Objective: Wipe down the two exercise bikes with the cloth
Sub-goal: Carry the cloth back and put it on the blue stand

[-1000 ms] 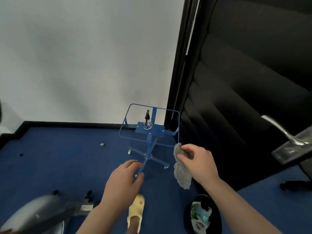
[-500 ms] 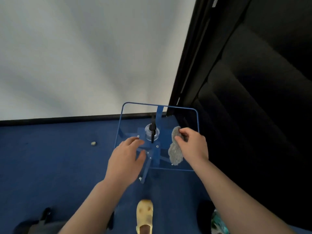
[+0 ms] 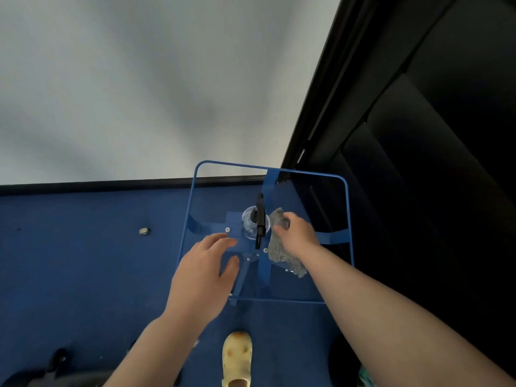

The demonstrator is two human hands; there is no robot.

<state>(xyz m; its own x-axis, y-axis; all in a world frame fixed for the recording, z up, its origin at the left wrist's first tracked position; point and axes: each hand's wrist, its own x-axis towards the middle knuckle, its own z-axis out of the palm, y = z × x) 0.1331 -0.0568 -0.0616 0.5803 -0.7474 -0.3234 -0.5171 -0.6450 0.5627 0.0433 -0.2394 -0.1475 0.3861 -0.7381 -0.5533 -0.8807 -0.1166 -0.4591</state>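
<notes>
With my right hand (image 3: 297, 233) pinching the cloth (image 3: 282, 247), I'd bring my spread left hand (image 3: 203, 277) onto the bottle (image 3: 255, 223) mid-surface (image 3: 312, 283) and grip its body, not the nozzle.

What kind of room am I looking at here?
Probably a small gym or workout room: blue carpet, a wheeled blue stand carrying a spray bottle, and part of an exercise machine at lower left.

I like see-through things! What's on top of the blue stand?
A clear spray bottle with a black trigger stands on the blue stand. The right hand lowers a grey cloth beside it. The hand hides part of the cloth.
</notes>
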